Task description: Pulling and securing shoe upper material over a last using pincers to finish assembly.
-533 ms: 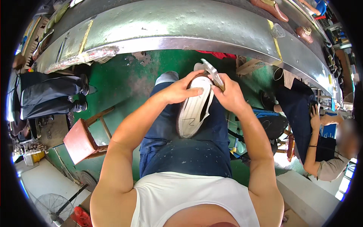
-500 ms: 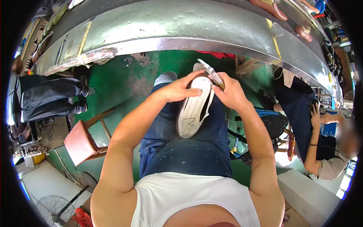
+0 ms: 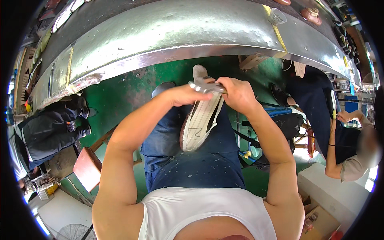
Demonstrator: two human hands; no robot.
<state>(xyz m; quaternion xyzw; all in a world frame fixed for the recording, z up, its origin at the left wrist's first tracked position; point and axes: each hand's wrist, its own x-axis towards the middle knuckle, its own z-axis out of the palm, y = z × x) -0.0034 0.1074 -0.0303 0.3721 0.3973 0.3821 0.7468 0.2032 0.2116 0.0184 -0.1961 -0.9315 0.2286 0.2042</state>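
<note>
A cream-white shoe upper (image 3: 199, 124) with stitched lines, a dark opening along its right side and a brown stitched edge rests on my lap, its far end raised between my knees. My left hand (image 3: 188, 95) is closed on the shoe's far end, thumb over its top. In the grip of my right hand (image 3: 239, 95) is a shiny metal hand tool (image 3: 204, 87), lying crosswise over the shoe's far end. The tool's left tip reaches above my left fingers. Its exact kind is hard to make out, and the far end of the shoe is mostly hidden.
A long metal-edged bench (image 3: 160, 32) curves in front of me, bearing shoes and a clear cup (image 3: 277, 17). A reddish-brown stool (image 3: 87, 168) stands left. One person (image 3: 54, 138) is at the left, another (image 3: 340, 140) at the right, near a black bag (image 3: 284, 130).
The metal tool has swung from upright at the right to lying across the shoe's far end, pointing left. My right hand has turned with it. The view has shifted slightly.
</note>
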